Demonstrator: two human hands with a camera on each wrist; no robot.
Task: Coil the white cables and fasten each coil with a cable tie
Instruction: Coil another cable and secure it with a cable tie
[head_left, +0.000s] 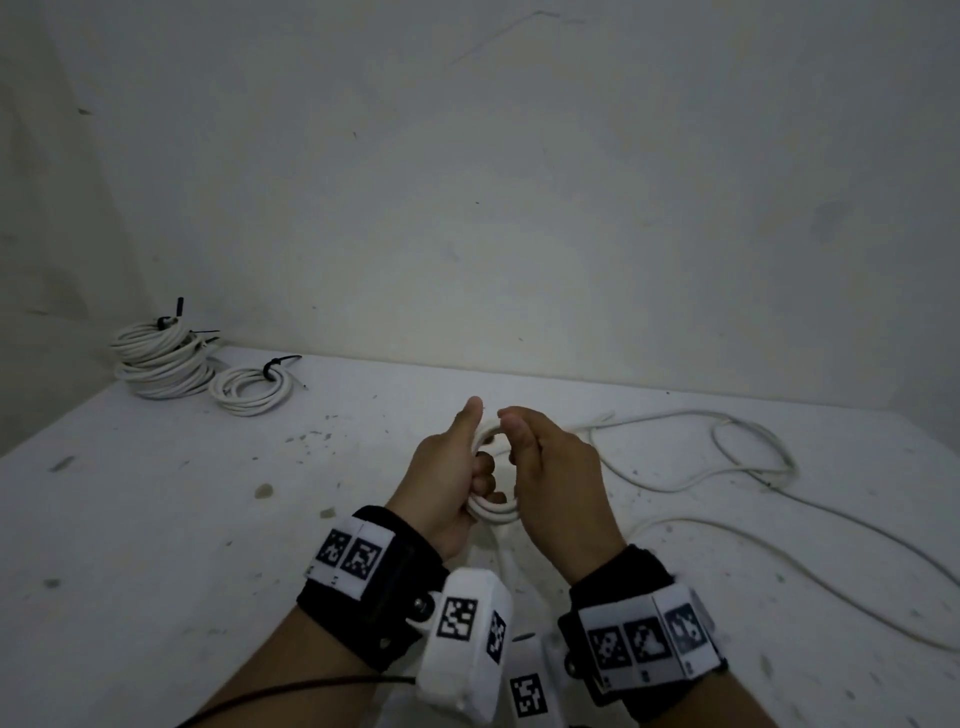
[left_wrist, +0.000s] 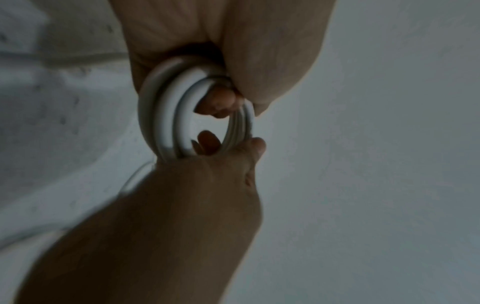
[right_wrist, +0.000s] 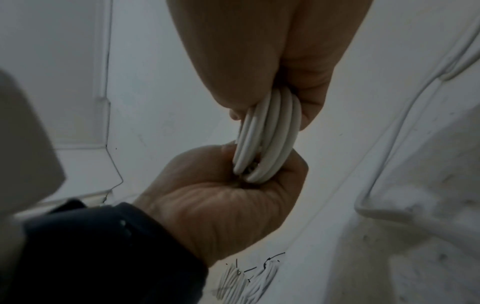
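Basically mid-coil: left hand (head_left: 451, 486) has its grip curled round a small coil (head_left: 493, 512) of white cable, held just above the bench (head_left: 182, 519) near frame centre, thumb up; right hand (head_left: 558, 483) has its grip clamped on the coil's other side, fingers wrapped over the loops. The wrist views show three or four turns bunched between the two fists. Loose cable tail (head_left: 753, 457) runs from the coil toward 2 o'clock and snakes across the bench out to 4 o'clock, so most of the length looks unwound. Finished coils (head_left: 161, 358) with black ties sit stacked at 10 o'clock, and another tied coil (head_left: 252, 384) sits just beside them. Likely risks: the loops are tight and springy, so loosening either grip to feed the next turn could let them pop open; the tail's kinked loop at 2 o'clock may snag or twist as it is dragged in; no loose tie shows near the hands, so fetching one means holding the coil one-handed, and it may unravel.
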